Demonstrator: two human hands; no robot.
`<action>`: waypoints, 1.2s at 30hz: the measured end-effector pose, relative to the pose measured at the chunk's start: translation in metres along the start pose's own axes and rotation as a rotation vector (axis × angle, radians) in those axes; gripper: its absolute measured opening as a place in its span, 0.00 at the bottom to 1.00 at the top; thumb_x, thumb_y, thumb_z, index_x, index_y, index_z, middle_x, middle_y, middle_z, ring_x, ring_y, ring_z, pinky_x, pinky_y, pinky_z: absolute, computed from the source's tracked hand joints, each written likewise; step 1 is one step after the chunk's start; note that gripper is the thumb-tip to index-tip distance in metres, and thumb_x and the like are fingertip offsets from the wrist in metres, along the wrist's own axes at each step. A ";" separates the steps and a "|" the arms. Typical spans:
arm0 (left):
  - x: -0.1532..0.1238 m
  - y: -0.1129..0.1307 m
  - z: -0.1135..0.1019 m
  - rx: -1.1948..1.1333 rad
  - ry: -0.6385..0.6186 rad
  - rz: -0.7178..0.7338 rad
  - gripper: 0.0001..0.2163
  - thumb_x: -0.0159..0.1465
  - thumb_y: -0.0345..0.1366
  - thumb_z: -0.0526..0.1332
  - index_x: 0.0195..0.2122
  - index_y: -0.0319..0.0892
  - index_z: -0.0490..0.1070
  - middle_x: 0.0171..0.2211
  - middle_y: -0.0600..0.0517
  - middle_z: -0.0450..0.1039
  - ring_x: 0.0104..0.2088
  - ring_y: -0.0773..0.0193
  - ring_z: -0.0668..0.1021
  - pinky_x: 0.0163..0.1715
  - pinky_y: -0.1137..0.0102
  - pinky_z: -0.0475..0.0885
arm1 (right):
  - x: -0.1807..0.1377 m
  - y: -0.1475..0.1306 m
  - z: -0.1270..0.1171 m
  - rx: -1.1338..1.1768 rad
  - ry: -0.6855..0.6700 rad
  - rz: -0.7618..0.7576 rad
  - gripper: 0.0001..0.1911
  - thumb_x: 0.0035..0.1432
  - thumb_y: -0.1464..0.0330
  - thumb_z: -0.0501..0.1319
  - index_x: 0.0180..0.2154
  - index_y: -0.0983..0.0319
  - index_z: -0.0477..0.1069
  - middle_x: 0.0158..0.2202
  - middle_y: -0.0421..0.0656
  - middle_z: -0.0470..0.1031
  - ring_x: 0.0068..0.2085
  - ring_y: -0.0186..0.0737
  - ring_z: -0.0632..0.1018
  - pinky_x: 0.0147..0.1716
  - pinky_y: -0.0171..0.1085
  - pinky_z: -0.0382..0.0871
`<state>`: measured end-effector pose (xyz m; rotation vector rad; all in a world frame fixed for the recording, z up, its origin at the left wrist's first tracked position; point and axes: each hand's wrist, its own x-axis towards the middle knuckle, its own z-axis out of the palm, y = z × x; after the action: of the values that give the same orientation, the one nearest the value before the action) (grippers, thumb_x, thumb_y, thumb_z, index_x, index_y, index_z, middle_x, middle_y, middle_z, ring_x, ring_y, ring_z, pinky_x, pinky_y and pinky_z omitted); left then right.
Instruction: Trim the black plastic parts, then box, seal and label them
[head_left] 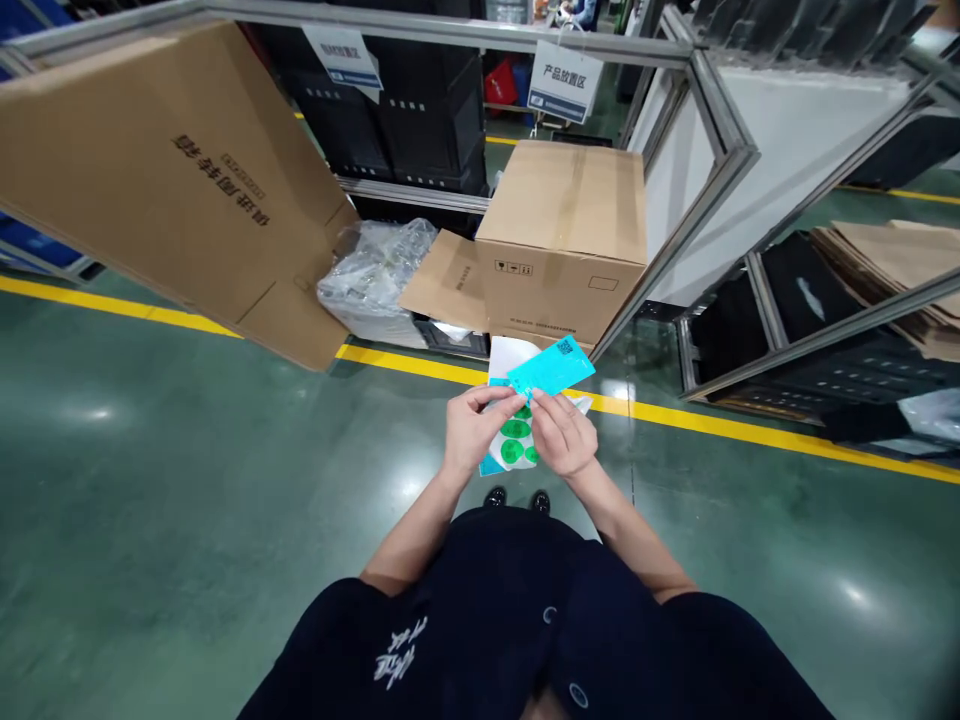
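Observation:
A bright blue label [551, 368] with a dark printed code at its far end is held up in front of my body. My left hand [474, 428] is closed, its thumb and forefinger pinching at the label's near left corner. Right beside those fingertips, my right hand [564, 432] grips the label's lower edge with curled fingers. A white sheet with round green stickers [515, 430] hangs beneath and between both hands, and another blue piece [491, 466] shows at its lower left. Which fingers carry the sheet is hidden.
Ahead stands a closed cardboard box [562, 240] inside a metal frame [724, 130]. Left of it are a plastic-wrapped bundle [379, 262] and a large leaning cardboard sheet [172, 180]. Black crates [427, 120] are stacked behind. A yellow line [697, 425] crosses the green floor.

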<state>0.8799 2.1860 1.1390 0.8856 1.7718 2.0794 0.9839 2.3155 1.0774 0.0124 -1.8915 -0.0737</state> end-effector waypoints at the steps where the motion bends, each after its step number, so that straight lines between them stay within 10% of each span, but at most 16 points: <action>1: 0.000 -0.001 0.000 -0.004 0.021 -0.006 0.12 0.50 0.45 0.74 0.28 0.41 0.83 0.31 0.47 0.82 0.35 0.56 0.82 0.40 0.65 0.76 | -0.001 0.001 0.002 0.003 -0.008 -0.014 0.12 0.70 0.65 0.58 0.49 0.55 0.78 0.46 0.45 0.84 0.47 0.45 0.85 0.48 0.44 0.85; 11: -0.004 -0.002 -0.011 0.079 0.132 0.056 0.10 0.56 0.44 0.71 0.26 0.43 0.82 0.27 0.51 0.79 0.30 0.61 0.79 0.34 0.67 0.74 | -0.006 0.007 0.024 0.274 -0.167 0.030 0.12 0.71 0.64 0.57 0.48 0.55 0.79 0.48 0.47 0.84 0.51 0.47 0.84 0.51 0.47 0.84; 20: -0.005 -0.003 -0.024 0.154 0.226 0.096 0.11 0.57 0.46 0.71 0.25 0.44 0.81 0.25 0.52 0.78 0.29 0.62 0.78 0.32 0.67 0.73 | 0.002 -0.002 0.032 0.152 -0.023 0.035 0.11 0.68 0.65 0.60 0.48 0.51 0.79 0.49 0.48 0.82 0.48 0.47 0.84 0.47 0.44 0.85; 27: -0.007 0.001 -0.032 0.155 0.242 0.049 0.08 0.58 0.42 0.71 0.26 0.44 0.81 0.28 0.52 0.80 0.33 0.60 0.81 0.37 0.68 0.76 | 0.025 -0.008 0.018 0.338 0.190 0.360 0.21 0.63 0.60 0.65 0.57 0.53 0.70 0.52 0.50 0.74 0.51 0.50 0.79 0.48 0.53 0.81; 36: -0.009 -0.003 -0.021 0.263 0.203 0.139 0.09 0.58 0.43 0.70 0.25 0.45 0.81 0.25 0.54 0.79 0.28 0.63 0.80 0.31 0.69 0.73 | 0.069 0.030 -0.021 0.303 -0.096 0.474 0.07 0.63 0.60 0.68 0.36 0.56 0.77 0.36 0.41 0.79 0.42 0.44 0.76 0.45 0.45 0.72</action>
<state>0.8735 2.1647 1.1326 0.9160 2.1871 2.1177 0.9833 2.3413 1.1510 -0.2351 -1.9384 0.5422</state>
